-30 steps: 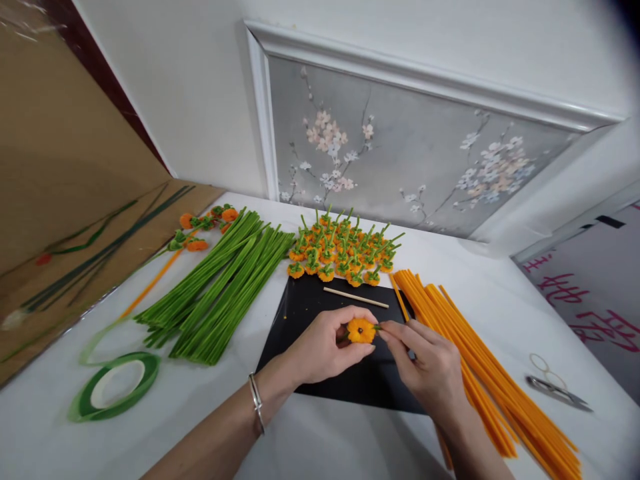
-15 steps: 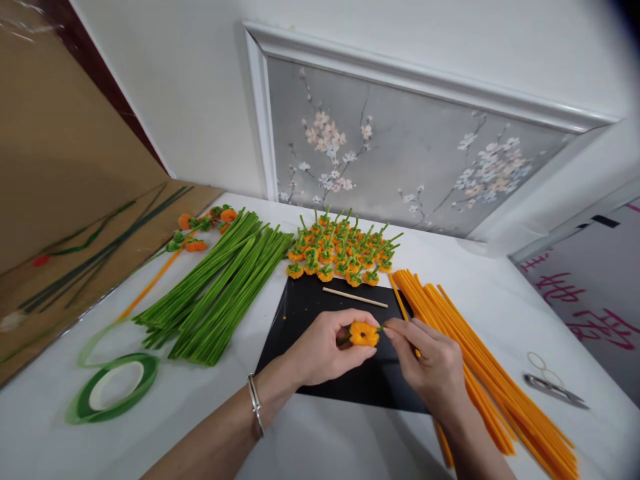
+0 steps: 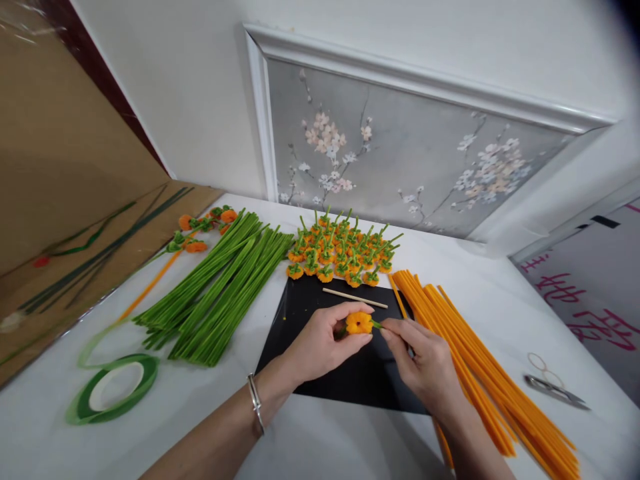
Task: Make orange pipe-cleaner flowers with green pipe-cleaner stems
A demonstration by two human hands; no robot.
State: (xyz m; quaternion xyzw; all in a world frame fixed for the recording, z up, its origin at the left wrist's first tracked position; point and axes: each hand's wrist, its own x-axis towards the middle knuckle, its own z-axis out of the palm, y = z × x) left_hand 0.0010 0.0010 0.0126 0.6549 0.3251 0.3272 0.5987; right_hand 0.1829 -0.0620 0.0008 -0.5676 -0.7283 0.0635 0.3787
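Between finger and thumb, my left hand (image 3: 320, 343) pinches a small orange chenille flower (image 3: 359, 323), its dark centre facing me. A green stem (image 3: 376, 325) sticks out on the flower's right side, and my right hand (image 3: 423, 353) grips the end of it. Both hands are over a black mat (image 3: 335, 380). Beyond them, a thin wooden stick (image 3: 355, 297) lies on the mat. Behind the mat stand many similar orange flowers (image 3: 345, 250), heads down, with their green stems upward.
Green chenille stems (image 3: 220, 293) lie to the left, orange chenille stems (image 3: 480, 360) to the right. A roll of green tape (image 3: 145, 383) rests at the front left. Scissors (image 3: 556, 391) are at the far right. Finished-looking orange blossoms (image 3: 195, 246) lie by the cardboard (image 3: 75, 133).
The flower has moved slightly left and up with my left hand and tilted. Slightly more of the green stem shows between the hands.
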